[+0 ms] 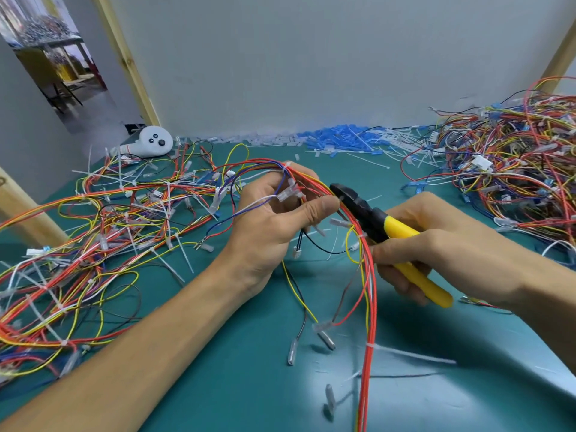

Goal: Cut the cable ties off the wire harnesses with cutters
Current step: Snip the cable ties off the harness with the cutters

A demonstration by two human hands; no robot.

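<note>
Teal worktop (249,385), wall at the back

Big tangled harness pile (514,169) on the far right, second looser pile (78,244) spread over the left side, white ties sticking out of it

Drift of blue and white clipped bits (336,138) along the back edge, with a white handheld device (156,141) lying at the back left

Held wire harness (371,291): mostly red/orange/yellow leads. It arcs out of the left pile, passes through the left hand in mid-frame, then drops down toward the near edge, loose connector ends dangling off it

Left hand (274,219): fingers curled round the bundle, thumb pressed on it from the near side, raised off the worktop

Right hand (436,254): wrapped round the yellow handles of the cutters (371,215), fingers closed tight on them

Cutter head is black and sits right at the bundle, just beside the left thumb tip. Can't tell how far the blades are apart

One cable tie (370,346) still on the harness lower down, its tail pointing right over the worktop
</note>
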